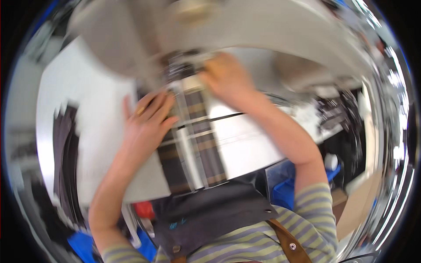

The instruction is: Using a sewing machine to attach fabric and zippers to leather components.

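Observation:
My left hand (147, 118) lies on a dark plaid fabric strip (173, 175), fingers apart and slightly bent. Alongside it runs a second plaid strip (204, 149), with a pale narrow band (190, 158) between the two. Both strips lead up to the blurred metal foot area (180, 61) of a large sewing machine (307, 39). My right hand (226, 79) is just right of that area, at the upper end of the right strip; motion blur hides whether its fingers hold anything.
A white worktable (87, 96) carries the work. Dark fabric (66, 158) hangs at its left, more dark material (335, 114) lies at the right, and blue bins (285, 193) sit below the right edge. A dark apron (197, 219) covers my front.

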`<state>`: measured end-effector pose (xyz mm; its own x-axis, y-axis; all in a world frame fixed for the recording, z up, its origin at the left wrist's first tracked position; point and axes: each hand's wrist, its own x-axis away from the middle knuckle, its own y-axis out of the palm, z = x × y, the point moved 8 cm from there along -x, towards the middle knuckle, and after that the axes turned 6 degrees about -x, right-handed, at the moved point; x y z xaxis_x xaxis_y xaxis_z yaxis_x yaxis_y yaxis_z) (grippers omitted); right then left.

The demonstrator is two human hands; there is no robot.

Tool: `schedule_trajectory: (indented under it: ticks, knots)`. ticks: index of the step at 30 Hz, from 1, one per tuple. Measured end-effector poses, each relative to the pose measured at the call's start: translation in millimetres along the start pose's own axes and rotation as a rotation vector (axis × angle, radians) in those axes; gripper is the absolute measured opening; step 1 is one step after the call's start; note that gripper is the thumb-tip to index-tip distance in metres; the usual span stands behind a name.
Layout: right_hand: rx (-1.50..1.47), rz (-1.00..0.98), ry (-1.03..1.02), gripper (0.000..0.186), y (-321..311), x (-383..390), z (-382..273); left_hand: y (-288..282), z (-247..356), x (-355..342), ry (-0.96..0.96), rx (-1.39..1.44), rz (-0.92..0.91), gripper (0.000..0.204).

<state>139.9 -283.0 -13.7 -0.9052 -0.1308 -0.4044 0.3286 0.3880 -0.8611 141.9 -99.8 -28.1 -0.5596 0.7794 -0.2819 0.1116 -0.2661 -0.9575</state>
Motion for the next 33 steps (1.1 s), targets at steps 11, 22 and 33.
schedule_trajectory:
  ticks: [11,22,33]
  knots:
    - [0.371,0.156,0.422,0.016,-180,209,76,5,-10,12,-0.027,-0.061,0.012,0.044]
    - [0.488,0.095,0.856,0.030,-260,250,228,2,-13,9,-0.053,-0.004,-0.022,0.040]
    - [0.121,0.217,0.425,0.009,-152,225,30,3,-10,9,-0.062,0.035,-0.043,0.038]
